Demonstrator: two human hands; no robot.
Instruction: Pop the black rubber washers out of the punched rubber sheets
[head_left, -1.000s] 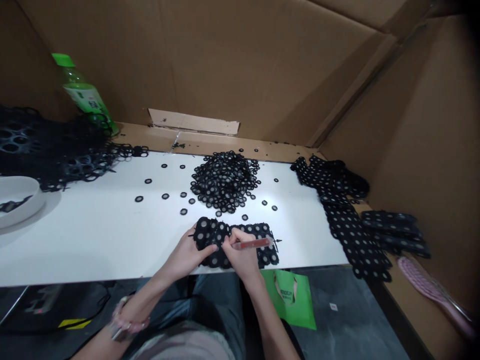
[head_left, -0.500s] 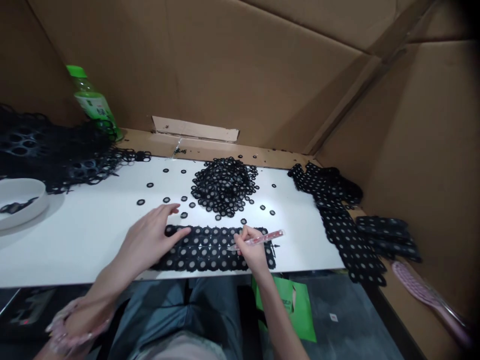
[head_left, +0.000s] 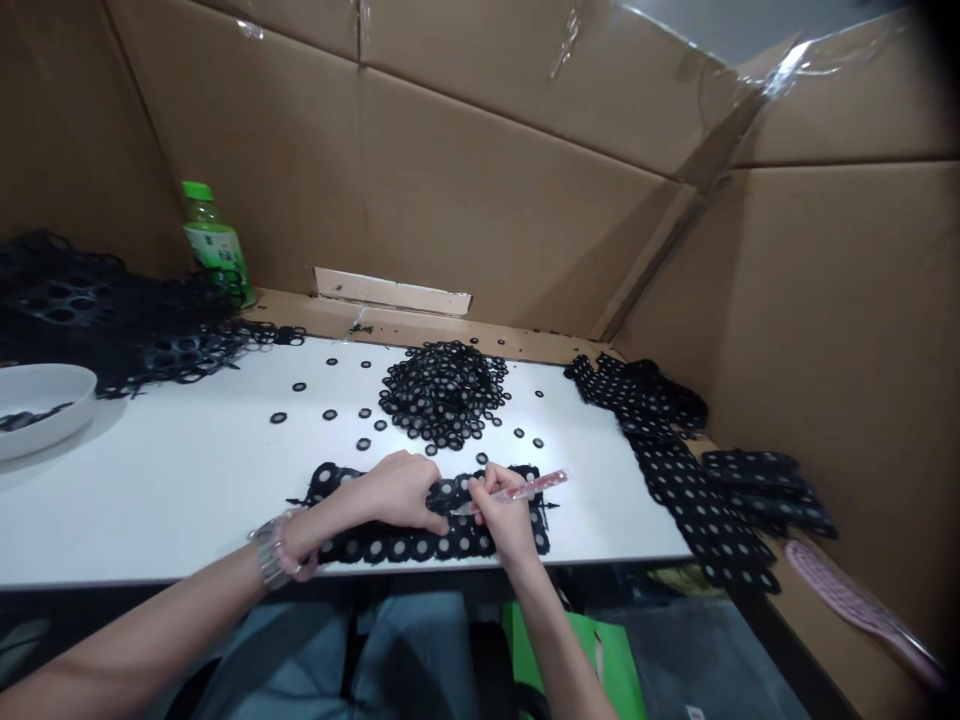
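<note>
A black strip (head_left: 375, 548) with rows of grey round dots lies flat near the table's front edge. Over its middle is my left hand (head_left: 401, 490), palm down, thumb and forefinger apart and touching the strip; the other fingers are partly hidden. My right hand (head_left: 504, 510) rests at the strip's right part, closed around a slim pen (head_left: 529, 487) with a clear, red-speckled barrel. The pen's tip points left, close to my left thumb. Behind the strip rises a heap of small black rings with grey centres (head_left: 442, 390), with several loose ones scattered around it.
On the left stand a white bowl (head_left: 56, 440), a tangle of black ringed netting (head_left: 97, 310) and a green bottle (head_left: 217, 245). More dotted black strips (head_left: 675, 470) and a pink hairbrush (head_left: 840, 590) lie at right. Cardboard walls (head_left: 480, 190) surround the white table (head_left: 187, 500).
My left hand has moved right, from the strip's left end to its middle, near the pen's tip. My right hand still holds the pen in about the same place. The view has tilted up.
</note>
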